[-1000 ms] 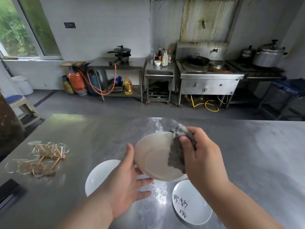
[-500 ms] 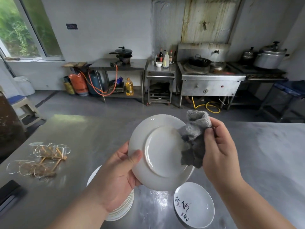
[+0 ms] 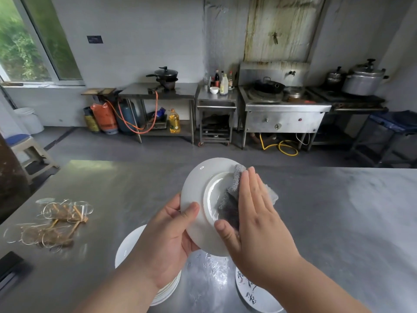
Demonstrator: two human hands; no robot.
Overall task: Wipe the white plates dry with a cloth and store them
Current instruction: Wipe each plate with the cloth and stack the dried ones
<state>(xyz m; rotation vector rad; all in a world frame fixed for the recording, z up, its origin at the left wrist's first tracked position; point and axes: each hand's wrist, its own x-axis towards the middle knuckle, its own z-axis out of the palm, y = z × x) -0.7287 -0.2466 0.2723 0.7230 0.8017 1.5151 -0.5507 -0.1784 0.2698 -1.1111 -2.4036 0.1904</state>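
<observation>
My left hand (image 3: pixel 168 233) grips a white plate (image 3: pixel 198 195) by its lower left rim, holding it upright above the steel table with its underside toward me. My right hand (image 3: pixel 255 220) lies flat with straight fingers and presses a grey cloth (image 3: pixel 229 203) against the plate's base. Below my left forearm sits a stack of white plates (image 3: pixel 130 247). A single white plate with black writing (image 3: pixel 252 294) lies flat at the bottom right, partly hidden by my right forearm.
The steel table (image 3: pixel 338 222) has a wet patch between the plates. Loose wire-ring skewers (image 3: pixel 54 222) lie at the left, and a dark flat object (image 3: pixel 11 265) sits at the left edge. Stoves, gas cylinders and pots stand along the far wall.
The plate was turned from face up to underside toward me. My right hand moved from bunching the cloth at the rim to pressing it flat on the plate's base.
</observation>
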